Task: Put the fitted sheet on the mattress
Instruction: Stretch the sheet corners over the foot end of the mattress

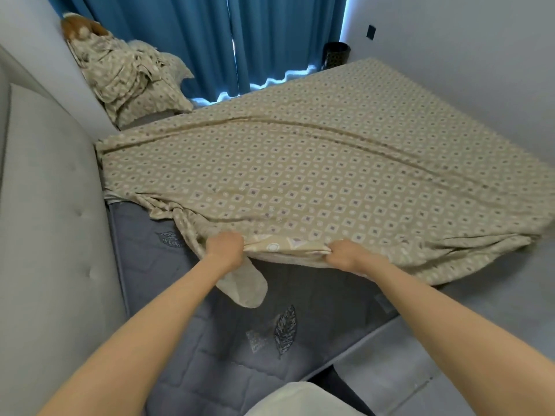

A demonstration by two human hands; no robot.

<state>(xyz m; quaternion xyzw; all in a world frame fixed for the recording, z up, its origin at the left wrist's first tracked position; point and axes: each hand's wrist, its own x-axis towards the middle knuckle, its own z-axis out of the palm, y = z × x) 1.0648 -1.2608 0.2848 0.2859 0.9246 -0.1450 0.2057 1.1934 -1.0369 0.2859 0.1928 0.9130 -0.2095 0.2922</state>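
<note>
A beige fitted sheet (315,163) with a diamond and dot pattern lies spread over most of the grey quilted mattress (228,349). The near corner of the mattress by the headboard is bare. My left hand (224,247) grips the sheet's near hem, and a loose flap of cloth hangs below it. My right hand (345,253) grips the same hem a short way to the right, the edge lifted and stretched between the two hands. A long fold runs across the sheet from the headboard towards the right.
A grey padded headboard (51,223) stands along the left. A pile of matching pillows and bedding (132,76) sits at the far left corner. Blue curtains (210,40) hang behind the bed, a black bin (336,54) beside them. Grey floor (450,340) lies at the right.
</note>
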